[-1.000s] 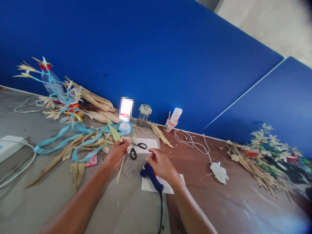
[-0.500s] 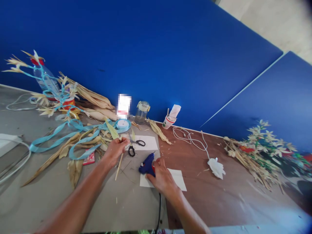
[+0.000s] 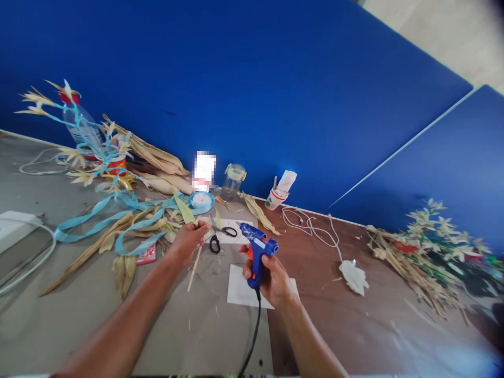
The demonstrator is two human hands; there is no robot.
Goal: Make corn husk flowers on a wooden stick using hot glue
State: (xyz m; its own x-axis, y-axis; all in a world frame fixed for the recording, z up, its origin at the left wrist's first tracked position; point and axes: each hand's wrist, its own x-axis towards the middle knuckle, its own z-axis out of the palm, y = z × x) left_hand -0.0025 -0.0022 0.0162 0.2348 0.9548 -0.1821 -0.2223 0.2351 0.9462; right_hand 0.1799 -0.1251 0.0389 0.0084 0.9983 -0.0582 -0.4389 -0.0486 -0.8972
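My right hand (image 3: 271, 273) is wrapped round a blue hot glue gun (image 3: 258, 254), held upright above a white sheet of paper (image 3: 241, 289). Its nozzle points up and left, and a black cord runs down from the handle. My left hand (image 3: 189, 241) is closed in a pinch; whatever sits between the fingertips is too small to make out. A pale green husk leaf (image 3: 183, 210) lies just behind that hand, and a thin pale stick (image 3: 194, 270) below it. Black-handled scissors (image 3: 220, 239) rest to its right, partly on another white sheet.
Light blue ribbon (image 3: 88, 231) and dried corn husks (image 3: 163, 168) cover the left side. At the back stand a clear jar (image 3: 233, 181) and a paper cup (image 3: 275, 198). A white cable (image 3: 311, 226) and a husk-flower bundle (image 3: 437, 241) lie right. A blue partition (image 3: 252, 79) rises behind.
My right hand has lifted the glue gun off the paper and turned it upright, nozzle now up and left. My left hand keeps its pinch in nearly the same place.
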